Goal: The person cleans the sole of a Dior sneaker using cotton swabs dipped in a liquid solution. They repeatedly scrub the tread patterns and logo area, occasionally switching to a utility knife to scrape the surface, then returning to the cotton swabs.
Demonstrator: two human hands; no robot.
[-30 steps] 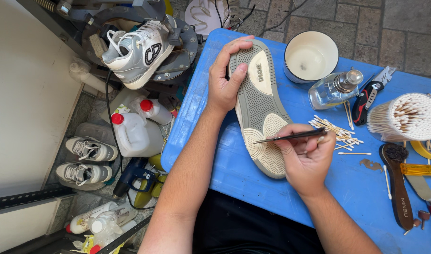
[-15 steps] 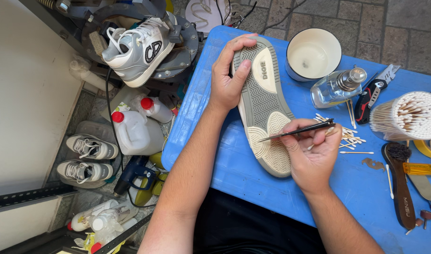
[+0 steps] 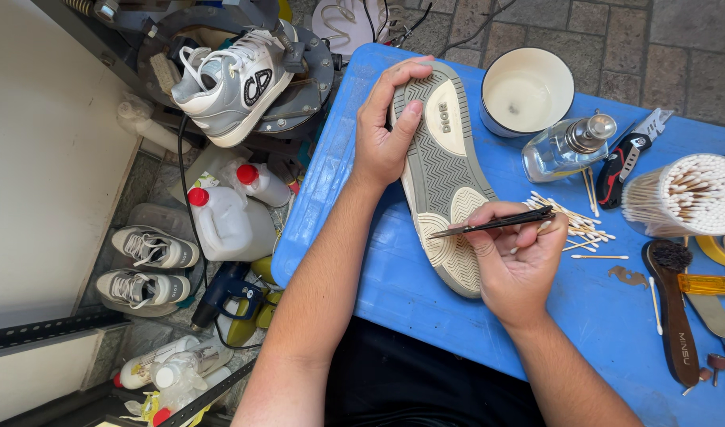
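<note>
A person seated at a bright blue plastic desk [image 3: 378, 269] cleans the tread of an upturned sneaker with a grey-and-cream zigzag rubber sole [image 3: 445, 170], which lies sole-up across the middle of the desk, toe pointing away from the worker. The left hand [image 3: 386, 130] is clamped over the toe end of that sole, thumb along its inner edge, pinning it down. The right hand [image 3: 516, 253], resting at the heel end, pinches a slim black metal pick [image 3: 493, 224] between thumb and fingers, its tip lying on the grooved heel tread.

Judging by this, the step in hand is picking grit from the grooves; the next stroke seems to call for a firm hold at the toe and a shallow angle on the tip, so the rubber is not gouged.

Off the desk, left of the sole, a matching white-and-grey sneaker [image 3: 232, 83] sits on a round metal machine, with white plastic jugs with red caps [image 3: 224, 221] below it and a second pair of grey sneakers [image 3: 145, 269] on the floor. Right of the sole stand a cream bowl of milky liquid [image 3: 527, 88], a clear tub packed with cotton swabs [image 3: 687, 194], a clear glass spray bottle [image 3: 564, 146] and a dark wooden brush [image 3: 675, 300]. Loose cotton swabs [image 3: 584, 225] lie scattered just beside the right hand.
</note>
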